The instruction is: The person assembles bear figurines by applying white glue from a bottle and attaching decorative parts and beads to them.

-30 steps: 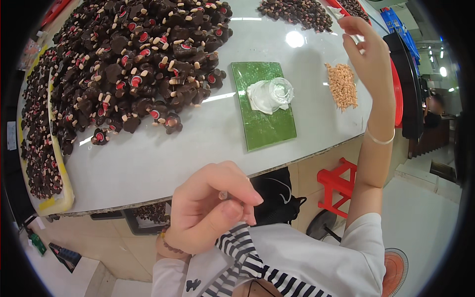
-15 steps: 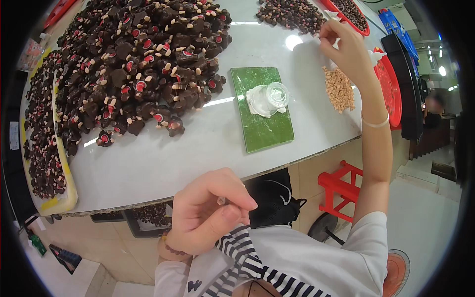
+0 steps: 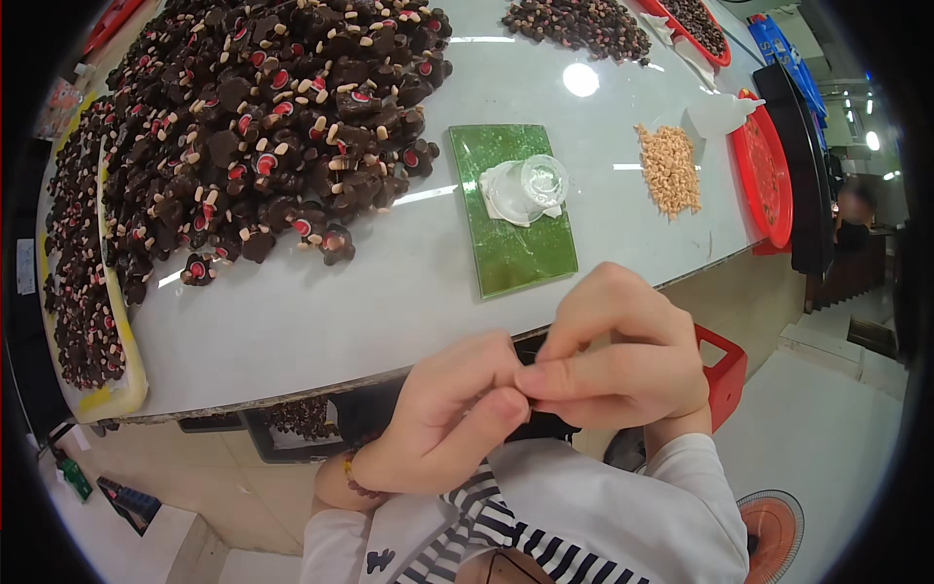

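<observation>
Here, two bare hands meet close to the person's chest, below the near edge of a pale round table [image 3: 321, 321]. The left hand [image 3: 443, 419] is curled, thumb and forefinger pinched together. The right hand [image 3: 623, 355] is also curled, its fingertips pressed against those of the left. Whatever sits between the pinched fingertips is too small and too hidden to make out.

On the table, straight ahead of the hands, lies a green rectangular board [image 3: 511, 243]. On its far half stands a small clear plastic cup [image 3: 541, 181], resting on a crumpled white tissue [image 3: 501, 195]; what is in the cup cannot be told.

To the left, a large heap of dark brown pieces [image 3: 263, 117] with red spots and small pale pegs covers much of the table top. At the far left edge, a yellow tray [image 3: 122, 370] holds more of the same dark pieces in a long strip.

To the right of the board is a small loose pile of tan pellets [image 3: 669, 170], lying directly on the table. Just beyond it rests a white plastic bag [image 3: 718, 112]. At the right rim, a flat red tray [image 3: 764, 175] shows a bare inner surface. At the far edge, another red tray [image 3: 693, 24] holds dark pieces, and a second loose dark pile [image 3: 579, 24] lies on the table beside it.

A red stool [image 3: 725, 370] stands on the floor below the table's right side.
</observation>
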The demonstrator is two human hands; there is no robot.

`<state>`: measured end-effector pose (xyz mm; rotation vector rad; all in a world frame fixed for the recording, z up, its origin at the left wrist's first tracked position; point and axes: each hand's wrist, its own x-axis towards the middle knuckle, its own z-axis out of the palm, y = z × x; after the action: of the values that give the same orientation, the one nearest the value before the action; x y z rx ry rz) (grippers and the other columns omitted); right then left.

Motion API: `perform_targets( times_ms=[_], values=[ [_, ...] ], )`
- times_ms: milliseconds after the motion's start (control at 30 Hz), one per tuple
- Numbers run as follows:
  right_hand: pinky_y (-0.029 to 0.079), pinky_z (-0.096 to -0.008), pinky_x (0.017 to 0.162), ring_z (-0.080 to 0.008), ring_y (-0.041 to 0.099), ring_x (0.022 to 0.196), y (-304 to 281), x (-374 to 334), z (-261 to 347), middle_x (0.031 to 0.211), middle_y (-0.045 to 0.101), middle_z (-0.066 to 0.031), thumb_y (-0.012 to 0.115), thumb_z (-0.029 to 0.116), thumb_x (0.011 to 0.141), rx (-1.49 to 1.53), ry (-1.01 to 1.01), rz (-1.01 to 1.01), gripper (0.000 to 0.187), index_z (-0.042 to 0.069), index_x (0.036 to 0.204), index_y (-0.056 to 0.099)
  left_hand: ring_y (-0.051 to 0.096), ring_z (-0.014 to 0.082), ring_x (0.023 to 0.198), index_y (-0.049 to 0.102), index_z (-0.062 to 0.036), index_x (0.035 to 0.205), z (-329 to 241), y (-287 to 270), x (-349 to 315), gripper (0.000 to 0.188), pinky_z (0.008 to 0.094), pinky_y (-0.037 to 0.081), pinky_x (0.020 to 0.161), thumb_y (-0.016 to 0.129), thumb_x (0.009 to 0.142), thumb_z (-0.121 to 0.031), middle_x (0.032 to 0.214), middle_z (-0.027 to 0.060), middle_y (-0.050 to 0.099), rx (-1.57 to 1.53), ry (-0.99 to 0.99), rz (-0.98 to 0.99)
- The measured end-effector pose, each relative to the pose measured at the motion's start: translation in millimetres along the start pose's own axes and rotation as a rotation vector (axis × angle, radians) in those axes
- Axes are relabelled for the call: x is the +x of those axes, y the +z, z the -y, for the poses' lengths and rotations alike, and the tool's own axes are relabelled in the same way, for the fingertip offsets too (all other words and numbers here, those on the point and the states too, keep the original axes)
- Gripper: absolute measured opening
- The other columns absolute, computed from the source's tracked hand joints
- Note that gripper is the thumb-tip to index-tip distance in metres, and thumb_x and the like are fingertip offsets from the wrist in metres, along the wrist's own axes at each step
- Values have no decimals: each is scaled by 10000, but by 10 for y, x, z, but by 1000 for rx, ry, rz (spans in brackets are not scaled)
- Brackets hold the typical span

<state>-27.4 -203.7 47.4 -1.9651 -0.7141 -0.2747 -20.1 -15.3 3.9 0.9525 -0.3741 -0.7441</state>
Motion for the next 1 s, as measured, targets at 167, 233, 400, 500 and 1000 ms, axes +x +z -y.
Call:
perform_targets(
  times_ms=[167,233,400,500,1000],
  values=[
    [428,-258,499,-190,542,599,26,-66,-15,755,586,-91,686,23,636,-194,-210,-81,188,-35,814,659,419,211,601,515,-1,767,-26,44,14,149,292,325,540,556,871,-100,697,78,450,173,81,-19],
    [429,-253,493,-193,543,596,34,-70,-10,747,581,-97,678,29,625,-298,-273,-102,184,-37,795,652,423,204,604,521,1,779,-17,23,8,149,288,329,542,549,877,-107,693,71,452,188,103,-25],
    [431,-256,504,-191,543,616,17,23,1,736,582,-91,653,-8,579,-277,-228,-32,200,-37,775,625,441,171,619,533,6,834,-31,7,-2,157,260,358,566,524,903,-135,736,66,475,137,107,-18],
    [437,-245,541,-190,546,637,-113,135,10,735,593,-68,654,-52,576,-479,-43,-141,208,-13,775,610,454,133,639,542,16,904,-67,34,-10,176,233,381,582,494,925,-153,823,65,498,27,112,-61],
    [430,-247,543,-150,553,633,-134,169,-319,749,582,-48,638,-53,681,-606,204,-197,129,17,775,582,516,64,739,486,55,1112,-63,-87,-93,274,201,431,684,559,848,52,913,83,557,-227,233,-89]
  ],
)
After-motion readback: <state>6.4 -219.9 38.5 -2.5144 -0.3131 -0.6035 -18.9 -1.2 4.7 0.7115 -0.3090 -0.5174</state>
